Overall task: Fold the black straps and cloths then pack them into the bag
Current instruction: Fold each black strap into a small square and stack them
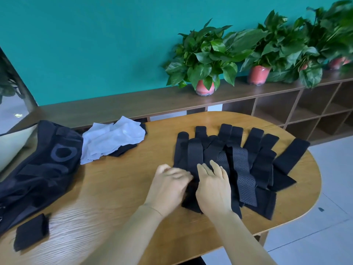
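Straps lie fanned across your table. Your right hand presses them with straight fingers. Your left hand is blurred; its grip is unclear.

Office, cubby shelving, potted plants

Teal wall, potted plants on wooden cubby shelf, grey floor.
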The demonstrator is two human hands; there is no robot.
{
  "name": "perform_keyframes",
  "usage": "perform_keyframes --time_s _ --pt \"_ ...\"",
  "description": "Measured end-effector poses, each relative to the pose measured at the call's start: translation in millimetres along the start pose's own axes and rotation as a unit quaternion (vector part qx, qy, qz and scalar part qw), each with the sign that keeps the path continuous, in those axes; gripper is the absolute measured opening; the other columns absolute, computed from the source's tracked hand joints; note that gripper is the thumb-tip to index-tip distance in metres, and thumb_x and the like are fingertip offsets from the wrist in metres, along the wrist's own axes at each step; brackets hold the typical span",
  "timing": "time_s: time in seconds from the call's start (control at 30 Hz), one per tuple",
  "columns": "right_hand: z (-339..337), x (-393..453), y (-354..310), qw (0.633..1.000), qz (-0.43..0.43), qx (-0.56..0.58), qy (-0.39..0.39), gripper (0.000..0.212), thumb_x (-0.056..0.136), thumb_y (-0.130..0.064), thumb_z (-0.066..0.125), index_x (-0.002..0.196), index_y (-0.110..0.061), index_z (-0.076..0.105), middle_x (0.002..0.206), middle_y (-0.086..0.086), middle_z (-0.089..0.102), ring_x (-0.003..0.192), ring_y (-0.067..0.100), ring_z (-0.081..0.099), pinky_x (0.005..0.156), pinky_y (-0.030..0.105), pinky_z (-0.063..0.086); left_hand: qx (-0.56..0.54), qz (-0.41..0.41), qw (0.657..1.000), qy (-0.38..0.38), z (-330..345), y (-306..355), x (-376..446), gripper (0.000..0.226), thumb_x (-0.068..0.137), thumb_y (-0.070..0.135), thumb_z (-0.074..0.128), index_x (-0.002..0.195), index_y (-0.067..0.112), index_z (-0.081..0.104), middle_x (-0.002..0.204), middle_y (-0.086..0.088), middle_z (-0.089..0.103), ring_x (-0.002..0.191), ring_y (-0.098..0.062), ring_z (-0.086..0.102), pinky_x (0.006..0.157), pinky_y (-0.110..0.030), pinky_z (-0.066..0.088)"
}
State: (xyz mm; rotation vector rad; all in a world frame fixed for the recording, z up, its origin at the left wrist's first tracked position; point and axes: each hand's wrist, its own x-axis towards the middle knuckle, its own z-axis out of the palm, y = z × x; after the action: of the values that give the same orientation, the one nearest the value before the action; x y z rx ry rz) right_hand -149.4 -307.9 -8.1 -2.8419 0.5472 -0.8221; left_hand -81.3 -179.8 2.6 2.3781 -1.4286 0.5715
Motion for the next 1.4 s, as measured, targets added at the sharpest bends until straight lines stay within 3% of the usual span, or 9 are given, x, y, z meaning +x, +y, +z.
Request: perform_keyframes --time_s 0.17,0.47,0.57,0.67,0.73,0.87,1.17,1.3,1.4 --pt "-1.6 1.4 -1.2 1.0 -0.01 0.014 0.025 0.044 0.067 0.0 0.051 0.106 -0.002 0.07 0.101 0.009 0.072 0.111 0.035 0.061 0.093 0.048 0.049 0.07 0.009 0.996 0.051 -32.6 -27.5 7.4 0.025 0.082 0.007 0.07 0.101 0.023 0.076 0.103 0.01 0.074 0.1 -0.008 0.068 0.093 -0.035 0.032" --pt "2.4 -6.9 -22.3 0.998 -0.057 -0.017 -0.014 0.043 0.07 -0.005 0.04 0.1 -0.003 0.072 0.091 0.008 0.072 0.107 0.034 0.064 0.089 0.048 0.053 0.12 -0.003 0.992 0.032 -43.1 -55.4 -77.3 0.036 0.086 0.012 0.043 0.1 0.022 0.074 0.105 0.01 0.073 0.1 -0.009 0.068 0.092 -0.037 0.035" --pt "11.6 -10.2 -28.1 0.99 -0.081 -0.053 -0.101 0.042 0.075 -0.01 0.062 0.117 -0.003 0.065 0.115 0.014 0.067 0.126 0.035 0.051 0.103 0.05 0.041 0.123 -0.012 0.992 0.034 -36.6 -50.1 -106.1 0.04 0.083 0.01 0.04 0.099 0.021 0.075 0.104 0.008 0.074 0.099 -0.009 0.069 0.092 -0.038 0.035" --pt "15.1 -1.4 -30.1 0.969 -0.09 -0.116 -0.199 0.049 0.095 -0.019 0.041 0.143 -0.008 0.036 0.152 0.014 0.03 0.146 0.03 0.013 0.117 0.047 0.012 0.117 -0.018 0.992 0.038 -32.0 -42.8 -124.4 0.029 0.082 0.009 0.057 0.1 0.021 0.076 0.104 0.007 0.074 0.098 -0.009 0.069 0.094 -0.038 0.034" --pt "17.7 6.8 -31.4 0.962 -0.079 -0.146 -0.218 0.048 0.097 -0.022 0.035 0.144 -0.009 0.031 0.156 0.015 0.019 0.147 0.029 0.004 0.118 0.046 0.008 0.102 -0.02 0.994 0.037 -31.7 -39.1 -133.6 0.03 0.075 0.007 0.073 0.101 0.022 0.076 0.104 0.009 0.074 0.098 -0.007 0.069 0.095 -0.038 0.033" --pt "24.7 25.9 -30.5 0.947 -0.091 -0.171 -0.257 0.048 0.098 -0.024 0.035 0.144 -0.011 0.031 0.158 0.015 0.011 0.146 0.03 0.004 0.117 0.049 0.009 0.103 -0.021 0.994 0.038 -30.9 -41.6 -141.8 0.029 0.085 0.018 0.053 0.099 0.024 0.077 0.1 0.012 0.074 0.095 -0.004 0.068 0.095 -0.037 0.033" --pt "25.7 46.1 -28.3 0.937 -0.085 -0.19 -0.28 0.038 0.097 -0.021 0.033 0.133 -0.016 0.043 0.15 0.012 0.03 0.144 0.028 0.014 0.116 0.051 0.01 0.104 0.006 0.995 -0.01 -33.9 -37.9 -152.2 0.028 0.088 0.035 0.052 0.099 0.022 0.074 0.09 0.012 0.073 0.074 -0.009 0.066 0.091 -0.037 0.033" --pt "20.1 38.7 -38.1 0.951 -0.121 -0.165 -0.231 0.038 0.099 -0.024 0.036 0.136 -0.016 0.042 0.151 0.011 0.031 0.145 0.027 0.012 0.116 0.05 0.011 0.054 -0.017 0.998 -0.008 -42.4 -25.1 -149.8 0.056 0.088 0.067 0.049 0.1 0.019 0.075 0.093 0.011 0.072 0.079 -0.01 0.064 0.089 -0.041 0.039" --pt "14.9 22.2 -56.0 0.963 -0.18 -0.098 -0.175 0.036 0.098 -0.028 0.043 0.13 -0.014 0.053 0.144 0.01 0.044 0.143 0.027 0.022 0.115 0.049 0.017 0.018 -0.04 0.999 0.005 -45.2 -27.1 -149.6 0.048 0.096 0.057 0.045 0.102 0.021 0.075 0.104 0.011 0.071 0.089 -0.009 0.063 0.088 -0.041 0.038"
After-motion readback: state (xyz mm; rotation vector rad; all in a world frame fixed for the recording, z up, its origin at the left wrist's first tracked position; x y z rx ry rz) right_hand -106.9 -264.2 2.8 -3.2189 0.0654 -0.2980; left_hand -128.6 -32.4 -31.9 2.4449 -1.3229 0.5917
